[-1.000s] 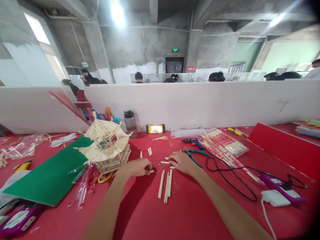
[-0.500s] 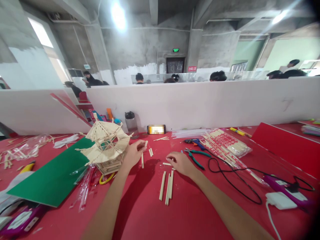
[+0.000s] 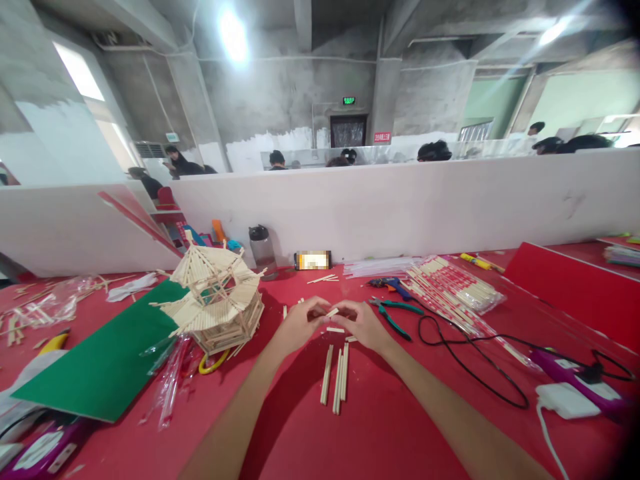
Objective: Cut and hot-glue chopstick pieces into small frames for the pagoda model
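Observation:
Over the middle of the red table, my left hand (image 3: pixel 306 324) and my right hand (image 3: pixel 364 325) meet with fingertips pinched. A short wooden stick (image 3: pixel 333 313) lies between them, its ends at the fingers of both hands. Just below my fingers is another short stick piece (image 3: pixel 335 330), lying flat. Closer to me, several long wooden sticks (image 3: pixel 341 380) rest side by side. Left of my left arm stands a pavilion model (image 3: pixel 220 293) built of wooden sticks, with two tiers of roof.
Green-handled pliers (image 3: pixel 395 317), a blue glue gun (image 3: pixel 395 288) with a black cable and packs of sticks (image 3: pixel 453 287) lie on the right. A phone (image 3: pixel 313 260) and a bottle (image 3: pixel 262 250) stand at the back. A green board (image 3: pixel 107 357) is on the left.
My left hand has come right from beside the pavilion model, bringing the short stick to my right hand. My right hand has stayed near its place and now meets the stick.

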A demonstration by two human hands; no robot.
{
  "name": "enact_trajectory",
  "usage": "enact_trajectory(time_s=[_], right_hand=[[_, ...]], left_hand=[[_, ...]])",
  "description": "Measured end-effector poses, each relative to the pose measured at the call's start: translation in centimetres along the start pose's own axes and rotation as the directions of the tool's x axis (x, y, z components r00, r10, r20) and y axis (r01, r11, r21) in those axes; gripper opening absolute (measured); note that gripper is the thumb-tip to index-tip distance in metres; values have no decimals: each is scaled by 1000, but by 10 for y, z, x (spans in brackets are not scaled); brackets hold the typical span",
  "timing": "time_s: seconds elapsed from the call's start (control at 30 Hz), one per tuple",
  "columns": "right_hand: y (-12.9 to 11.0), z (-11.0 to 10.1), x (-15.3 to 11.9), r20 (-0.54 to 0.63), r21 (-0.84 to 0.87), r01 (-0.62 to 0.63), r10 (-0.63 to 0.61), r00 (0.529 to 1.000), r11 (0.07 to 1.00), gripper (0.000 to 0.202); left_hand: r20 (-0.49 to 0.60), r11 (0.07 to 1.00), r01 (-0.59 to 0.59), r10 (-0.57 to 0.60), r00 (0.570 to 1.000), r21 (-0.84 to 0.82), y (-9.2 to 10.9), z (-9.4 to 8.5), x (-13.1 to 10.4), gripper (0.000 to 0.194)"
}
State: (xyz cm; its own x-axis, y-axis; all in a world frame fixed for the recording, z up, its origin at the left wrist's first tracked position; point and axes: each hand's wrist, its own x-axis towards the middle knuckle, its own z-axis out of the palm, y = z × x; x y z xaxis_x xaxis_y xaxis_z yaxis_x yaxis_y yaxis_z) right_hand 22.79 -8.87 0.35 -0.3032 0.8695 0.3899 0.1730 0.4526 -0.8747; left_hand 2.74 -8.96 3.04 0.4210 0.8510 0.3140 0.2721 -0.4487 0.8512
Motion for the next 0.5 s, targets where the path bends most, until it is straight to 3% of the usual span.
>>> enact_trajectory(time_s=[0.23,0.4,0.5], right_hand=[[-4,-1,-2,-6,-135,22,-24,1000,991,17],[2,-10,-1,93,-131,40,-28,995,991,20],[5,-12,0,64,-102,16,-10,998,995,21]], left_hand=[[66,993,57,-50,997,-100,-16,6,3,25],[-44,976,103,-114,993,-194,-17,0,4,31],[-78,971,121,-140,987,-208,-16,-2,3,31]])
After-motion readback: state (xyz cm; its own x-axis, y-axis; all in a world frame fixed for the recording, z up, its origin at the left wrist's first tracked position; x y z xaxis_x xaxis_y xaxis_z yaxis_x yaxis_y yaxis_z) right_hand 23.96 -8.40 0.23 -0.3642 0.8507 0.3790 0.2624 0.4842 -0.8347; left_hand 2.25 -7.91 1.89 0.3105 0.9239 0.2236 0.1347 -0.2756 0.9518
